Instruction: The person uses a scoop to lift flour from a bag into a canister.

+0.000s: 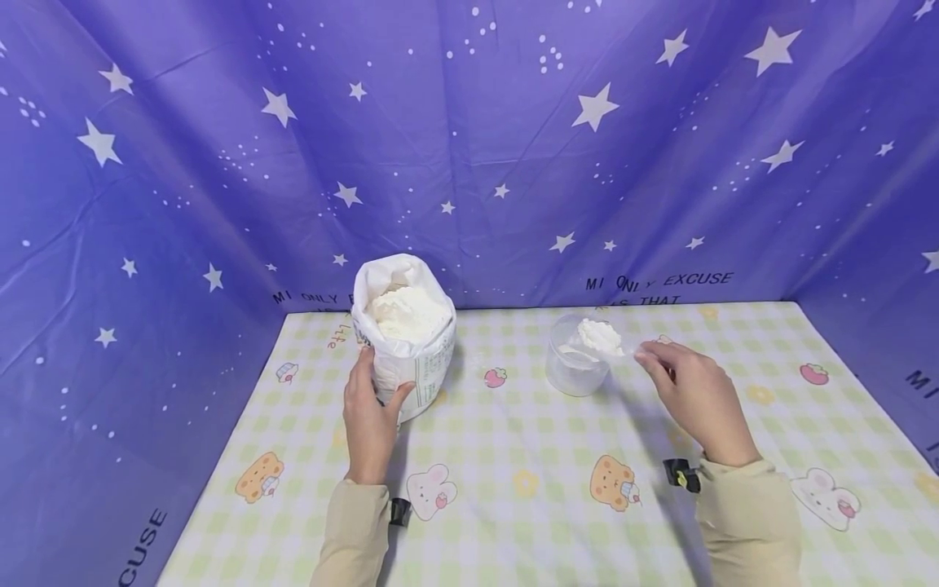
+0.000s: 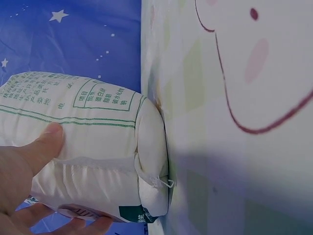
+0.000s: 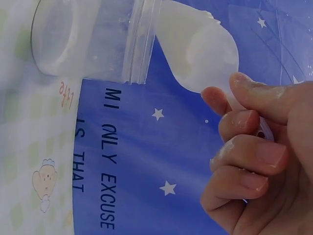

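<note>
A white woven flour bag stands upright on the table, its top rolled open and white flour heaped inside. My left hand grips the bag's lower side, thumb on the front and fingers round the far side; in the left wrist view the bag shows green print. To the right, a clear plastic jar stands with its mouth uncovered. My right hand pinches the handle of a translucent scoop, which holds a mound of flour over the jar's rim. White powder clings to the right fingers.
A checked tablecloth with cartoon prints covers the table. Blue star-printed cloth hangs behind and at both sides, close to the table's back edge. Black bands sit at both wrists.
</note>
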The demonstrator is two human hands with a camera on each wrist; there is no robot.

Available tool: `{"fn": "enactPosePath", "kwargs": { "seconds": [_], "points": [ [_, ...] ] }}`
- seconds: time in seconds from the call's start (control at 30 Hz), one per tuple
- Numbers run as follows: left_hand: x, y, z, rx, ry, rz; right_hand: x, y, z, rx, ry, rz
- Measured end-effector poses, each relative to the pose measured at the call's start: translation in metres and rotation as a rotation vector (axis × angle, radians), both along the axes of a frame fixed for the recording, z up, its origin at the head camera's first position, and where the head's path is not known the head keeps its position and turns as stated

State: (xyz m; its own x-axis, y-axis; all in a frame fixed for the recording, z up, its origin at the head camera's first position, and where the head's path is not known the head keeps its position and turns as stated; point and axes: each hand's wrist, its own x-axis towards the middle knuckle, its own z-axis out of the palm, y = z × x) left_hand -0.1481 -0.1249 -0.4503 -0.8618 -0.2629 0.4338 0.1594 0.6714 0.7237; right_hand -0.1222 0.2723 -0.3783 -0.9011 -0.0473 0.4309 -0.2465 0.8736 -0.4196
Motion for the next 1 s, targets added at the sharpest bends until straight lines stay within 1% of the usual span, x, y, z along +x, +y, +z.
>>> {"fn": "enactPosePath", "kwargs": {
  "seconds": [0.17, 0.37, 0.6, 0.77, 1.0],
  "points": [
    [0.0, 0.0, -0.001, 0.004, -0.009, -0.002, -0.002, 0.001, 0.001, 0.05, -0.021, 0.014],
    [0.0, -0.001, -0.002, -0.006, -0.007, -0.001, -0.002, 0.0, 0.004, 0.061, -0.035, 0.025],
    [0.0, -0.001, -0.002, -0.009, -0.009, 0.002, -0.003, 0.0, 0.006, 0.076, -0.022, 0.026],
    [0.0, -0.001, -0.002, -0.01, 0.006, -0.002, -0.004, 0.0, 0.007, 0.086, -0.02, 0.027],
    [-0.001, -0.001, -0.002, -0.015, 0.023, -0.004, -0.009, 0.0, 0.013, 0.156, -0.011, 0.061]
  ]
}}
